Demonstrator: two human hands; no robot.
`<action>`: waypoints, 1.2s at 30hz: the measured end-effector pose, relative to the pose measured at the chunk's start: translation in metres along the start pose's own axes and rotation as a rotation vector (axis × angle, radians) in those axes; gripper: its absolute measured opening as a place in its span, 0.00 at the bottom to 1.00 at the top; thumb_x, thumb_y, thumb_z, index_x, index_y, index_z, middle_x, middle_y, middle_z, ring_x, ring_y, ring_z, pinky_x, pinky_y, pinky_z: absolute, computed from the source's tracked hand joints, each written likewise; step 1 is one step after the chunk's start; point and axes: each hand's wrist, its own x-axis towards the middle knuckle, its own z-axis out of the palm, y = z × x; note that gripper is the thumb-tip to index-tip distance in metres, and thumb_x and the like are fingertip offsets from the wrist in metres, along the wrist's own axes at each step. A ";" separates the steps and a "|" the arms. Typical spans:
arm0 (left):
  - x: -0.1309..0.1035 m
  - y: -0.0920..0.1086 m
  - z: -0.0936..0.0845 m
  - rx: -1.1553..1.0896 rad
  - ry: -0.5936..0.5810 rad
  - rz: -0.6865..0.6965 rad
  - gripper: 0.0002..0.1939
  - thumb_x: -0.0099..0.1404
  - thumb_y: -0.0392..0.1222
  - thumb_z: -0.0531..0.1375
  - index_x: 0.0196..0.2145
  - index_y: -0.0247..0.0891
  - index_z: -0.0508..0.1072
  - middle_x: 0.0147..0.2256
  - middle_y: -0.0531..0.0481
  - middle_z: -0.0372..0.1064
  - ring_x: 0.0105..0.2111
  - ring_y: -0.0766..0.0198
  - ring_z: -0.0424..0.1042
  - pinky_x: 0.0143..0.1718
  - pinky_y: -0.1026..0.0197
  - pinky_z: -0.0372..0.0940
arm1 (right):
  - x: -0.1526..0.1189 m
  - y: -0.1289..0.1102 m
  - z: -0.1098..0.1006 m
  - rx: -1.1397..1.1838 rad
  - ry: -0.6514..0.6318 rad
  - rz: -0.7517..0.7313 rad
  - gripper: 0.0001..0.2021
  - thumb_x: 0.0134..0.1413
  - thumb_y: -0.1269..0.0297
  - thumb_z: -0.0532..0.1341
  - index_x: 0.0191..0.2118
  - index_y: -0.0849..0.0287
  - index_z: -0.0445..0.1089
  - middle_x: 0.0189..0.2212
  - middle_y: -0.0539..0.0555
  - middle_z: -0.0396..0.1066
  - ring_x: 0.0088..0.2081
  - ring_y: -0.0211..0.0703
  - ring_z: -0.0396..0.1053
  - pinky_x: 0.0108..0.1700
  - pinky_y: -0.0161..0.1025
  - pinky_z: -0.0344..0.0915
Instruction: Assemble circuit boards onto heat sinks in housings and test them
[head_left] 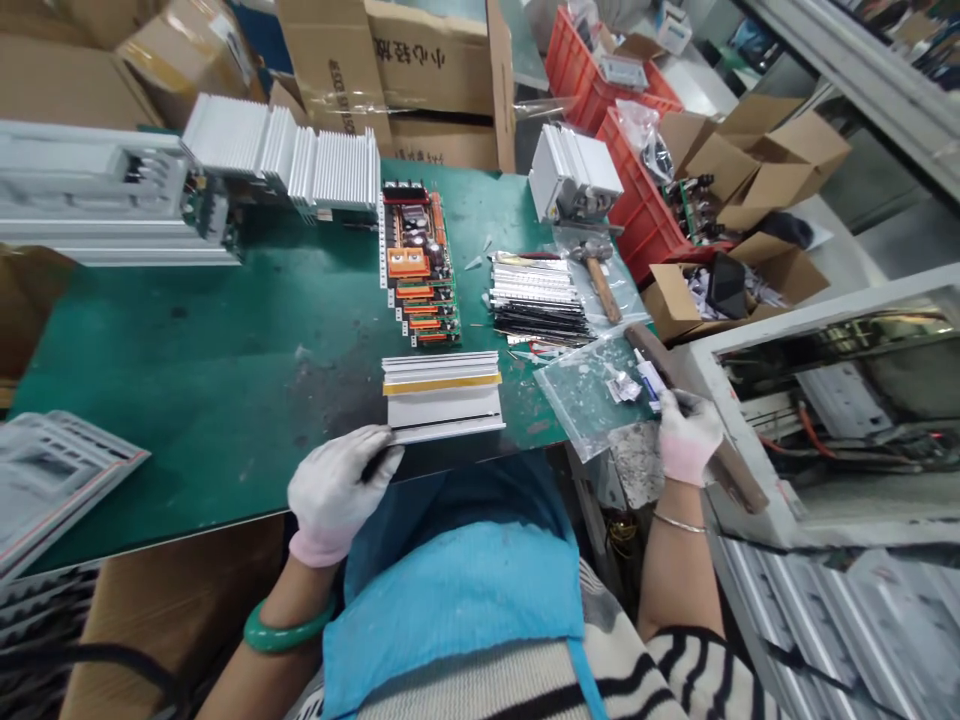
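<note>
My left hand (341, 490), in a white glove, has its fingers curled at the near left corner of an aluminium profile (442, 408). The profile lies at the table's front edge, with a yellow strip (442, 384) along it and a thin black strip (450, 421) near its front edge. Off to the right, my gloved right hand (688, 432) is closed on the lower end of a small white and blue tube (649, 380). Beneath the tube is a clear plastic bag (592, 400) with a crumpled silvery piece (623, 386) on it.
Behind the profile stand circuit boards (420, 270) in a row. Metal and black strips (536, 295) lie beside a hammer (600, 280). Finned heat sinks (330, 165) line the back left, red crates (637, 200) the right. Metal panels (60, 490) lie at the left.
</note>
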 end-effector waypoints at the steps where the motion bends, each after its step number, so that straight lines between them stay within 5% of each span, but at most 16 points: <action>1: 0.000 0.000 0.000 0.006 0.000 0.004 0.06 0.65 0.38 0.64 0.39 0.35 0.74 0.36 0.44 0.77 0.34 0.55 0.78 0.38 0.58 0.69 | 0.000 0.001 0.001 -0.042 -0.025 -0.026 0.17 0.50 0.53 0.62 0.37 0.62 0.77 0.32 0.60 0.78 0.36 0.52 0.74 0.42 0.45 0.68; 6: 0.000 0.001 -0.003 0.012 -0.008 0.014 0.07 0.68 0.41 0.62 0.40 0.35 0.73 0.36 0.44 0.77 0.35 0.56 0.78 0.38 0.58 0.70 | -0.006 -0.001 -0.004 -0.298 -0.040 -0.308 0.18 0.58 0.54 0.57 0.40 0.61 0.77 0.36 0.63 0.77 0.39 0.56 0.72 0.41 0.47 0.65; 10: -0.001 0.001 -0.004 0.016 0.014 0.004 0.06 0.68 0.42 0.61 0.40 0.36 0.73 0.37 0.45 0.78 0.35 0.57 0.78 0.38 0.59 0.70 | -0.007 -0.033 0.001 -0.118 -0.034 -0.582 0.15 0.61 0.54 0.57 0.42 0.58 0.77 0.42 0.60 0.77 0.44 0.52 0.72 0.47 0.46 0.65; 16: -0.003 0.000 -0.003 0.023 0.050 -0.024 0.06 0.68 0.41 0.60 0.40 0.37 0.74 0.37 0.46 0.78 0.36 0.57 0.78 0.39 0.59 0.70 | 0.029 -0.125 0.066 0.014 -0.484 -0.906 0.13 0.62 0.57 0.58 0.41 0.55 0.77 0.42 0.56 0.76 0.45 0.46 0.72 0.51 0.41 0.65; 20: -0.004 0.000 -0.007 0.017 0.077 -0.057 0.07 0.69 0.43 0.60 0.40 0.38 0.74 0.36 0.47 0.78 0.35 0.58 0.78 0.39 0.60 0.71 | 0.061 -0.178 0.115 -0.253 -0.648 -0.996 0.14 0.61 0.58 0.58 0.43 0.59 0.78 0.44 0.58 0.76 0.46 0.46 0.71 0.50 0.38 0.64; 23: -0.002 0.000 -0.010 0.014 0.059 -0.085 0.06 0.69 0.42 0.59 0.40 0.38 0.73 0.36 0.47 0.78 0.35 0.59 0.78 0.38 0.60 0.71 | 0.074 -0.203 0.132 -0.486 -0.771 -1.087 0.16 0.62 0.56 0.58 0.47 0.58 0.78 0.46 0.56 0.77 0.47 0.44 0.72 0.48 0.35 0.63; 30: 0.004 0.001 -0.018 -0.033 0.080 -0.128 0.05 0.68 0.42 0.59 0.39 0.40 0.74 0.36 0.48 0.78 0.34 0.59 0.78 0.37 0.60 0.72 | 0.070 -0.212 0.133 -0.637 -0.736 -1.166 0.19 0.64 0.59 0.53 0.46 0.63 0.78 0.47 0.65 0.76 0.47 0.50 0.73 0.48 0.39 0.63; 36: 0.033 0.000 -0.026 -0.058 0.087 -0.060 0.05 0.67 0.41 0.60 0.41 0.40 0.73 0.38 0.49 0.78 0.38 0.60 0.78 0.41 0.60 0.71 | 0.073 -0.215 0.136 -0.684 -0.758 -1.188 0.15 0.60 0.56 0.57 0.44 0.53 0.79 0.45 0.57 0.78 0.45 0.49 0.73 0.45 0.37 0.65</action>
